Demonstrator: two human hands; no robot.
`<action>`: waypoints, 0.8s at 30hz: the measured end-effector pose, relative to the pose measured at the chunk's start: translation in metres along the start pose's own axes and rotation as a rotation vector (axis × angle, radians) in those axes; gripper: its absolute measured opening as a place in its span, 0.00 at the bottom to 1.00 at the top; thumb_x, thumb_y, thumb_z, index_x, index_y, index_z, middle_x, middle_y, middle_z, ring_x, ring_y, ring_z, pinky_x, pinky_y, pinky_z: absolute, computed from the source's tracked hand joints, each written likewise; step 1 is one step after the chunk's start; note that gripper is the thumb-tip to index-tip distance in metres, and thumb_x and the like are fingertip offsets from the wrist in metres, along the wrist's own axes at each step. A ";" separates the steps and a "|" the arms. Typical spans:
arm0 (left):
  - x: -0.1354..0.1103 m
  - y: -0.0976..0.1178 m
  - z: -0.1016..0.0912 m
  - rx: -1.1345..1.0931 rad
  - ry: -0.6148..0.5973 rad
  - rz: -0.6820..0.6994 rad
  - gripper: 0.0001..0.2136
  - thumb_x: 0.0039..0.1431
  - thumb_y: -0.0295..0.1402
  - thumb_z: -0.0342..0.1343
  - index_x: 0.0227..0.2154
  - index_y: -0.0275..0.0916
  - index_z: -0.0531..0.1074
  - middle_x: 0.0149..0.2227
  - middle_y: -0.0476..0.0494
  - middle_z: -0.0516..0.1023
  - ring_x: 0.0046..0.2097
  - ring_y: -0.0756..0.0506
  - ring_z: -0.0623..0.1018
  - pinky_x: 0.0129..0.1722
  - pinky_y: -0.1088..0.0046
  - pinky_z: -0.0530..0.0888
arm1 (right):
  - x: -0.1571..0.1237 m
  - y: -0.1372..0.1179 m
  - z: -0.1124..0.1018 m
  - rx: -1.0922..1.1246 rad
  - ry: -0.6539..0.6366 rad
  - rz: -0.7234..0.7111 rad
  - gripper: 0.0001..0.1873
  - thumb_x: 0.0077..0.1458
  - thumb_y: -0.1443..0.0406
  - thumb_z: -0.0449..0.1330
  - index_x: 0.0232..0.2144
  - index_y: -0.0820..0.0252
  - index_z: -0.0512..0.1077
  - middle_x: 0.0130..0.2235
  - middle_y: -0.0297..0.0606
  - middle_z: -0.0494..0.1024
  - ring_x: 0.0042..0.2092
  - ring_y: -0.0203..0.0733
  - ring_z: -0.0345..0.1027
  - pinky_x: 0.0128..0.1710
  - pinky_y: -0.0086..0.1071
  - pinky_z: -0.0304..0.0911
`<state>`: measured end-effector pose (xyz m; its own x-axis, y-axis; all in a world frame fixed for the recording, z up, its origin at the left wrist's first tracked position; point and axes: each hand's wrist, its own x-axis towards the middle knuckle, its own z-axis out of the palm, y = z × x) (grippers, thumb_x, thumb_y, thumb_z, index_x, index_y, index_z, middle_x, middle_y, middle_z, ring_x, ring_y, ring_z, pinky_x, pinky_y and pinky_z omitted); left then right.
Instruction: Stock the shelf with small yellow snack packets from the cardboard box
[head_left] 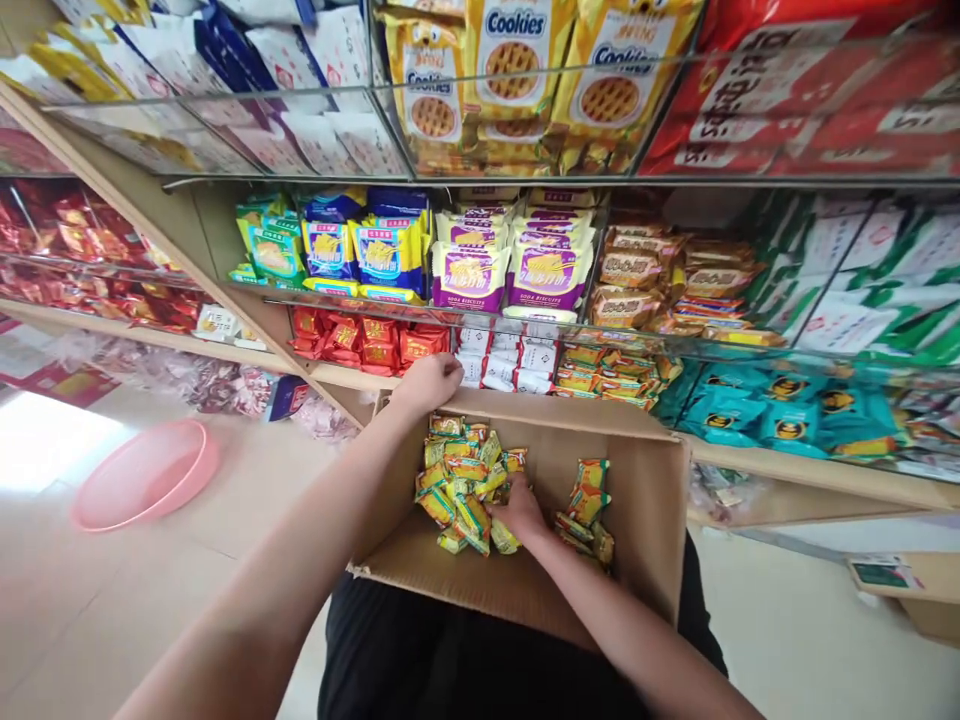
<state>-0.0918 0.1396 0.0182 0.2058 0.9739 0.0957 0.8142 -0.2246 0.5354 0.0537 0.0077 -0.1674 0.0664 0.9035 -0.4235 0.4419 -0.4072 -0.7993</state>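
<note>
Item: cardboard box (551,448), 1, open-topped, set over black trousers (450,660); its far rim stood just in front of the lowest shelf (349,378). What bore its weight underneath was hidden.

Contents: small yellow-and-green packets in 2 lots, a larger heap (459,482) to the left and a smaller group (589,490) to the right, with bare cardboard between.

Left grip (427,383): fingers curled at the far rim, beside the red packets (379,345) and the white-and-red packets (517,360). Whether it clasped the cardboard could not be told.

Right grip (519,512): inside the box, against the right side of the heap, fingertips partly hidden; whether it had closed on a packet could not be told.

Risks, as judged: the box could have tipped or slid, had the legs shifted or the right forearm leaned on the near wall. Loose, slick-looking wrappers could have slipped from an overfull handful. The left wrist could have knocked shelf packets out of their rows. Similar-coloured packets (611,375) on that shelf could have invited a mix-up.
</note>
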 end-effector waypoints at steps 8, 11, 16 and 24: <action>-0.091 0.023 0.028 -0.445 0.218 0.149 0.13 0.56 0.35 0.49 0.44 0.39 0.65 0.42 0.42 0.70 0.44 0.47 0.70 0.46 0.68 0.67 | -0.052 -0.030 -0.069 0.743 -0.038 -0.028 0.17 0.41 0.58 0.61 0.33 0.62 0.69 0.34 0.37 0.74 0.34 0.37 0.68 0.35 0.32 0.64; -0.140 0.039 0.054 -0.849 -0.218 -0.043 0.27 0.48 0.39 0.57 0.51 0.40 0.57 0.46 0.38 0.68 0.41 0.46 0.73 0.36 0.70 0.71 | -0.075 -0.052 -0.090 1.066 -0.041 -0.055 0.14 0.37 0.60 0.66 0.26 0.61 0.69 0.30 0.34 0.74 0.31 0.36 0.67 0.32 0.32 0.64; -0.164 0.049 0.061 -1.101 -0.558 -0.227 0.21 0.47 0.43 0.56 0.43 0.36 0.67 0.32 0.43 0.75 0.29 0.49 0.75 0.26 0.75 0.70 | -0.089 -0.062 -0.099 1.087 -0.082 -0.122 0.12 0.39 0.60 0.65 0.22 0.60 0.68 0.27 0.33 0.73 0.30 0.36 0.66 0.30 0.31 0.63; -0.153 0.045 0.031 -0.750 -0.356 0.084 0.15 0.50 0.34 0.56 0.42 0.41 0.72 0.38 0.44 0.75 0.41 0.45 0.72 0.45 0.68 0.67 | -0.094 -0.061 -0.107 0.968 -0.066 -0.301 0.08 0.45 0.59 0.61 0.29 0.54 0.73 0.36 0.34 0.74 0.37 0.38 0.66 0.35 0.32 0.63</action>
<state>-0.0695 -0.0208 0.0017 0.5118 0.8580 -0.0432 0.2367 -0.0925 0.9672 0.1165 -0.0381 -0.0329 0.0093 0.9891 -0.1472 -0.4842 -0.1244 -0.8661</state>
